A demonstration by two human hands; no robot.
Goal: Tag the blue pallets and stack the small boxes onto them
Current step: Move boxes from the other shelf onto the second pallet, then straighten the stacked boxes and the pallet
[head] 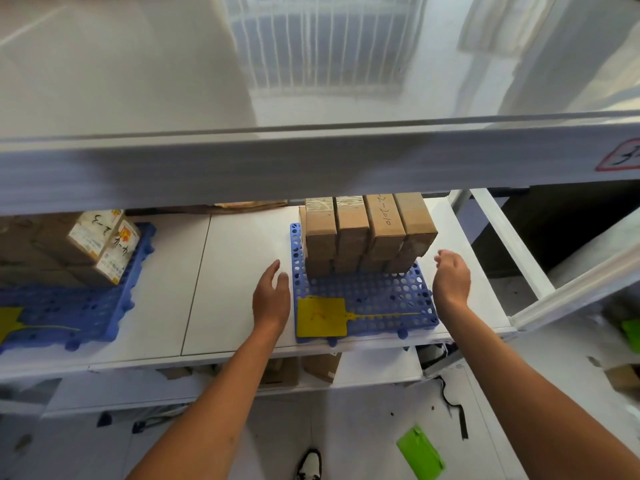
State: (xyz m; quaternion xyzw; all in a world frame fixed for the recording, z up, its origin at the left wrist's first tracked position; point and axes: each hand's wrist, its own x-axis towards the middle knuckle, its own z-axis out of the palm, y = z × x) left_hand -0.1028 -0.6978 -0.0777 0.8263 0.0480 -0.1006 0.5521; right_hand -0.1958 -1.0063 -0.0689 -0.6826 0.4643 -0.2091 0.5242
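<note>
White shelf (242, 271): handwritten box (384, 223) reads roughly "2010"; both hands' fingers (273, 268) released.

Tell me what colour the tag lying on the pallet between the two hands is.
Yellow. The tag lies on the blue pallet, clearest in the head view.

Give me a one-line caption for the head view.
Both hands, left and right, open and empty beside a tagged blue pallet bearing stacked boxes on a white shelf.

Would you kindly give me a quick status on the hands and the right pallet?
Left hand and right hand open, empty, flanking blue pallet. Yellow tag on it; small boxes stacked at back. Nothing in the way.
</note>
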